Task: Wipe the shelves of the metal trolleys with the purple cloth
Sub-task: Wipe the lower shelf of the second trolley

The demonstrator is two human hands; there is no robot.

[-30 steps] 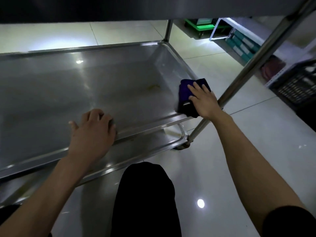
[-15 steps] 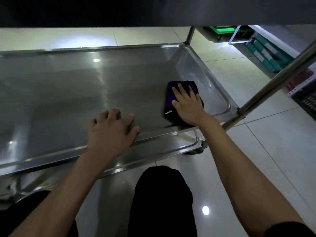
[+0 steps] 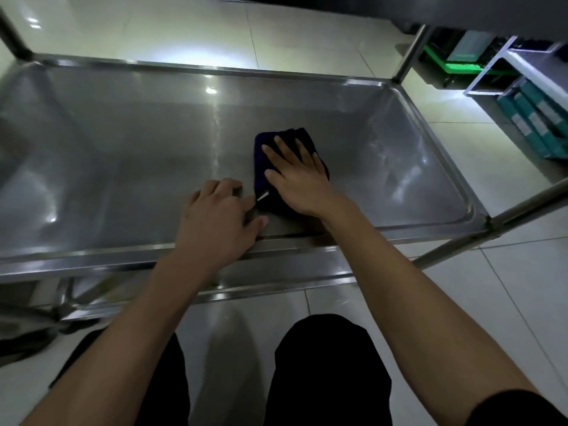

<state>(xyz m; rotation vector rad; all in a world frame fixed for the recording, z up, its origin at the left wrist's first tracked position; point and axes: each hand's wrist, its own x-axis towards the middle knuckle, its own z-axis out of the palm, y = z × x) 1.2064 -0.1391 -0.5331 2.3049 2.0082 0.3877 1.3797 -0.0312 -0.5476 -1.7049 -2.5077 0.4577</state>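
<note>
A folded purple cloth [image 3: 261, 149] lies on the middle shelf of the metal trolley [image 3: 123, 142], near the shelf's front rim and a little right of centre. My right hand [image 3: 295, 176] presses flat on the cloth with straight, spread fingers and hides most of it. My left hand [image 3: 218, 216] rests on the shelf's front rim just left of the cloth, its fingers bent over the edge onto the shelf surface. A lower shelf [image 3: 276, 272] shows below the rim.
The trolley's upright posts stand at the far right corner [image 3: 408, 53] and near right corner [image 3: 522, 207]. A white rack with teal boxes [image 3: 534, 121] and a green crate [image 3: 451, 69] stand on the tiled floor to the right. My knees in black trousers [image 3: 325, 364] are below.
My right hand has slid the cloth leftward from the shelf's right end toward the centre. My left hand stays on the front rim. The view has shifted right and down.
</note>
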